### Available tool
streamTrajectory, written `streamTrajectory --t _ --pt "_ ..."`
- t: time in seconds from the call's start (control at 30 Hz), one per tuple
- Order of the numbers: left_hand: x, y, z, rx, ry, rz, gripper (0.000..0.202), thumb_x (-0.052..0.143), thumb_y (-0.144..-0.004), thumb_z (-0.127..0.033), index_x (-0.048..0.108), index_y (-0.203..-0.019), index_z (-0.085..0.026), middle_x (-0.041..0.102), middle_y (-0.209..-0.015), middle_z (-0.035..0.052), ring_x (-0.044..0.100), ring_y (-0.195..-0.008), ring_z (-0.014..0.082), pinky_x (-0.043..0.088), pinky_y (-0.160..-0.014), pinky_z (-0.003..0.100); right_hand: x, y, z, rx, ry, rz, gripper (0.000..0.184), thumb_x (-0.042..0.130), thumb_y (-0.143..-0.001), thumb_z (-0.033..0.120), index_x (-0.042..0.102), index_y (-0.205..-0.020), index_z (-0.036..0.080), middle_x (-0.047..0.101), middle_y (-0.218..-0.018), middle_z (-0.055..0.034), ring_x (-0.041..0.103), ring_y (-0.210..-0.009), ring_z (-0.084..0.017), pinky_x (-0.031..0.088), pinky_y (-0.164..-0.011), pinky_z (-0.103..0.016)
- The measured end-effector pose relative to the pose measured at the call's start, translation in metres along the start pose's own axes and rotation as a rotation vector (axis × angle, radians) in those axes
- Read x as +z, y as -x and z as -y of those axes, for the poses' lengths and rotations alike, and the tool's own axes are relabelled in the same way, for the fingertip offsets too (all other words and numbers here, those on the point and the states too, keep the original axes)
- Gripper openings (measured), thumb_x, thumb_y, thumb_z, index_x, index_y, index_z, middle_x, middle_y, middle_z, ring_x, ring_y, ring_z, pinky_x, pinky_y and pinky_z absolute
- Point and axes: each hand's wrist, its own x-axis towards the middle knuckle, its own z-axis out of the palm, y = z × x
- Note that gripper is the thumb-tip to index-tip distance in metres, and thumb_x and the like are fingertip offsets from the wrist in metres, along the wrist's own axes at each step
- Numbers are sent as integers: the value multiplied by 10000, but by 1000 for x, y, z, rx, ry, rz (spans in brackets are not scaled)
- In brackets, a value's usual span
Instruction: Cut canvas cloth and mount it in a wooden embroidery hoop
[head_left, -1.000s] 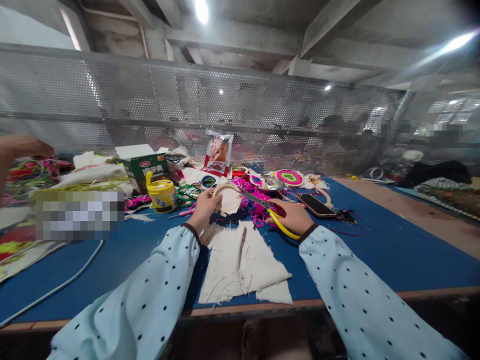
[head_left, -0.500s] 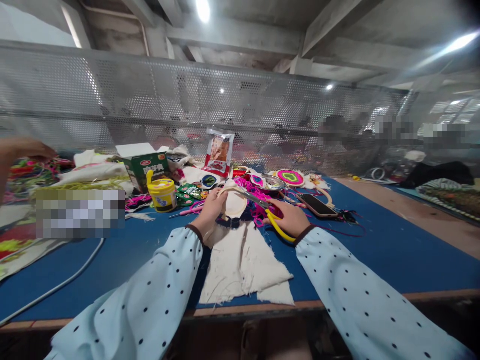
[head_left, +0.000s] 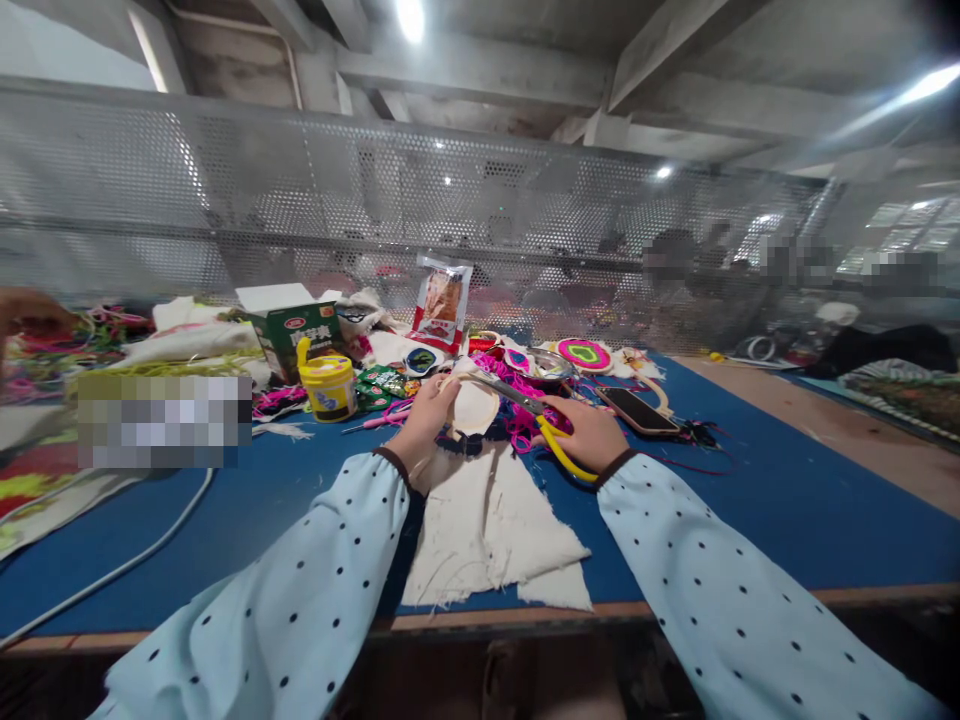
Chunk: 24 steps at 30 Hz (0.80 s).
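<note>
My left hand (head_left: pixel 429 418) grips the edge of a small embroidery hoop (head_left: pixel 477 408) with cream fabric in it. In my right hand (head_left: pixel 589 432) is a pair of scissors (head_left: pixel 561 446) with yellow handles, its blades pointing left across the hoop's upper right edge. How far the blades are apart I cannot make out. Below the hoop, a frayed piece of cream cloth (head_left: pixel 487 535) lies on the blue table. Bright pink yarn (head_left: pixel 517 425) is bunched just behind the scissors.
A yellow tub (head_left: pixel 328 388), a green box (head_left: pixel 296 335) and a snack packet (head_left: pixel 441 305) stand behind my hands. Right of them lie a phone (head_left: pixel 639 410) and a pink-and-green round piece (head_left: pixel 585 355). Another person's hand (head_left: pixel 34 312) is at far left.
The scissors and my right hand have shifted slightly, with the handles closer together. My left hand stays on the hoop. The other person's hand at far left has drawn back leftward.
</note>
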Motion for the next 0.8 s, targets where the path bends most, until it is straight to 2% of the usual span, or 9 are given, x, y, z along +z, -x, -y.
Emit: streamTrajectory --t 0.27,0.43,0.6,0.8 --pt "-4 0 -4 13 -14 21 357 657 -621 -441 582 -788 -134 596 -697 12 530 -630 128 400 -588 226 -3 -1 -2 -40 25 20 628 555 -728 603 519 -1249 253 628 -1152 -57 605 -1006 -247 465 -835 -335" --pt "-7 -1 -4 -8 -31 88 406 667 -605 -454 594 -832 -126 611 -748 26 542 -651 128 405 -591 222 -5 -1 -2 -39 47 47 616 562 -726 597 536 -1236 253 645 -1124 -54 619 -975 -248 479 -774 -327" --pt "-11 -5 -7 -15 -52 125 432 684 -584 -474 600 -828 -127 619 -759 30 542 -651 129 406 -595 222 -10 -1 0 -37 49 47 649 594 -702 594 527 -1248 250 626 -1164 -47 593 -1032 -240 475 -809 -323" --pt "-17 -5 -15 -25 -136 168 441 671 -605 -499 615 -839 -130 629 -757 29 541 -645 129 397 -598 226 -10 -1 -2 -33 75 60 646 580 -706 605 534 -1245 251 646 -1122 -53 611 -989 -239 478 -789 -313"
